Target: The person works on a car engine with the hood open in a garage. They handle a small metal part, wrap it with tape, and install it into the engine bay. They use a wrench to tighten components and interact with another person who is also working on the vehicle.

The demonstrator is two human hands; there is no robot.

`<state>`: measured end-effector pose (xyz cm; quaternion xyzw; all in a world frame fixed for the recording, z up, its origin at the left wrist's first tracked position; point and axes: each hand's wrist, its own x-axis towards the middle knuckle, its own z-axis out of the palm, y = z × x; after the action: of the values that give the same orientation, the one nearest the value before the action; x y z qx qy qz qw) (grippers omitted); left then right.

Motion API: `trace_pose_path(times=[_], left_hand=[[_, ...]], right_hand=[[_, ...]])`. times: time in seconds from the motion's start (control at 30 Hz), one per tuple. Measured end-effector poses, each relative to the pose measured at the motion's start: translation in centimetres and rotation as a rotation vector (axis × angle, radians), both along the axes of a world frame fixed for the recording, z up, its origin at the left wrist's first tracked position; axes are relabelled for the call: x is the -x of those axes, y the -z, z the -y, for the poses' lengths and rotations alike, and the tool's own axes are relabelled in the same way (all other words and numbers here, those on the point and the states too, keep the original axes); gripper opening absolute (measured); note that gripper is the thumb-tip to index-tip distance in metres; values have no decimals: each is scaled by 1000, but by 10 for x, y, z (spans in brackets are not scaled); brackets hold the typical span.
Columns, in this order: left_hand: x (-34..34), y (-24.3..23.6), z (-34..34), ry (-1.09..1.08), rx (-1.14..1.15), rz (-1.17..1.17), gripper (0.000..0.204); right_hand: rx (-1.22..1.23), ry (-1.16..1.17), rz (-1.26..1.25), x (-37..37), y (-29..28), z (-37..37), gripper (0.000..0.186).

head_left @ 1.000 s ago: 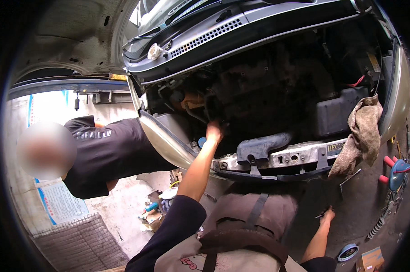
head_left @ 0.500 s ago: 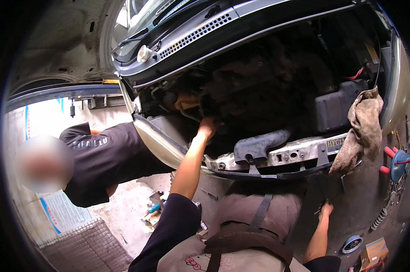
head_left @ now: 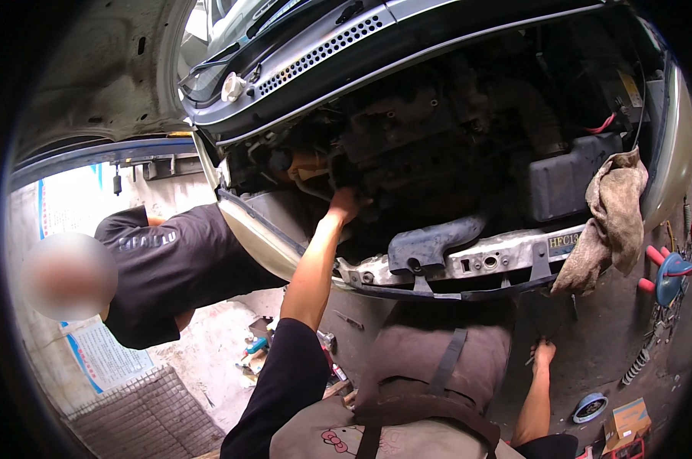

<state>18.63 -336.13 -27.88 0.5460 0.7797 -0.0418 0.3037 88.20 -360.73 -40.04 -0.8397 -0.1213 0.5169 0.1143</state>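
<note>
My left hand (head_left: 347, 205) reaches over the front edge of a car's open engine bay (head_left: 445, 164), beside the dark engine parts. One digit points to the right; the other fingers are lost in shadow, so I cannot tell whether they grip anything. Left of that hand is an orange-brown part (head_left: 306, 164) with a pale pipe. Low on the right, away from the car, my right hand (head_left: 545, 352) is closed round a small, slim metal piece whose kind I cannot make out. A black curved plastic duct (head_left: 430, 246) sits on the metal front crossmember (head_left: 514, 258).
A dirty cloth (head_left: 610, 218) drapes over the front right edge. Another person in a dark shirt (head_left: 177, 249) leans at the car's left side. On the floor are scattered tools (head_left: 258, 344), a round blue-rimmed item (head_left: 590, 408) and a cardboard box (head_left: 627, 423). Overhead left hangs the raised hood (head_left: 109, 61).
The view has shifted slightly, and the engine bay looks a little brighter. My left hand stays at about the same spot in the bay. My right hand has moved slightly left, still closed.
</note>
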Motion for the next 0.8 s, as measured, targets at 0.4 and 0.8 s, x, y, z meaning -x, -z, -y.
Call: trace_pose_path(times=[0.4, 0.8], left_hand=[[11, 4, 2, -342, -64, 340, 37], [4, 11, 3, -328, -111, 262, 35]], right_hand=[[3, -88, 10, 28, -21, -24, 22], [18, -106, 23, 39, -3, 5, 21]])
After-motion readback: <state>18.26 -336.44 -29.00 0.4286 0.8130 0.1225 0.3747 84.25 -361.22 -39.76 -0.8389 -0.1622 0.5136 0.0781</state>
